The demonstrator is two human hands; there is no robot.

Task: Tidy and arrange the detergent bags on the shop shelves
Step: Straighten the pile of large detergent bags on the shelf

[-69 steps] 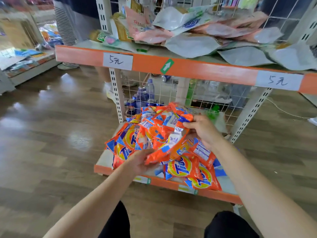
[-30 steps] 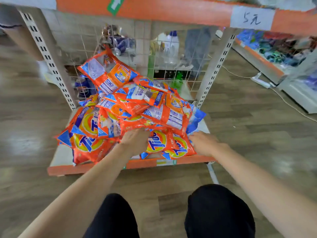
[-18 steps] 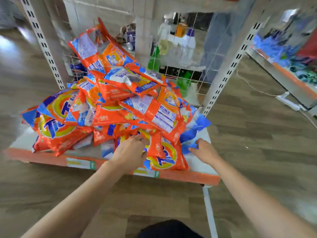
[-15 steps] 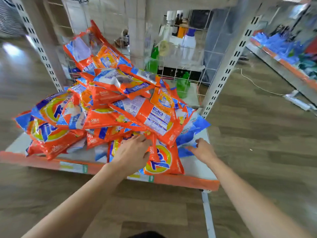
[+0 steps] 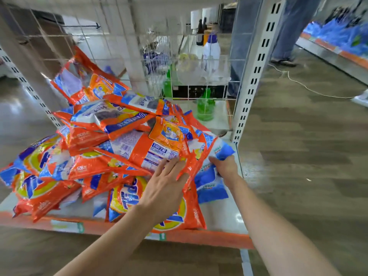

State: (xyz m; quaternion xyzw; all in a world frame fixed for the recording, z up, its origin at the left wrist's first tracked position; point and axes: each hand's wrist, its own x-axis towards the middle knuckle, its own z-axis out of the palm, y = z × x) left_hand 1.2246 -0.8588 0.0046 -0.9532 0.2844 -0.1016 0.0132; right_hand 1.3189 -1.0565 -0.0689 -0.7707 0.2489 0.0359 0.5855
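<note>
Several orange detergent bags [image 5: 95,164] lie in a loose heap on the low shelf [image 5: 223,218], some face up, some showing their backs. My left hand [image 5: 165,186] rests with straight fingers on an orange bag [image 5: 151,150] at the heap's right front, above another orange bag [image 5: 185,214] lying flat at the shelf edge. My right hand [image 5: 224,166] grips a blue and white bag [image 5: 211,180] that sticks out from under the heap at the right.
A wire mesh back panel [image 5: 199,76] and a white slotted upright [image 5: 253,76] bound the shelf. Green bottles [image 5: 205,106] and a white bottle [image 5: 211,50] stand behind the mesh. A person's legs [image 5: 288,36] and a cord on the wooden floor [image 5: 298,84] are at the right.
The view has moved closer and lower to the shelf. My left hand slid up onto the orange bag at the heap's right. My right hand closed round the blue bag.
</note>
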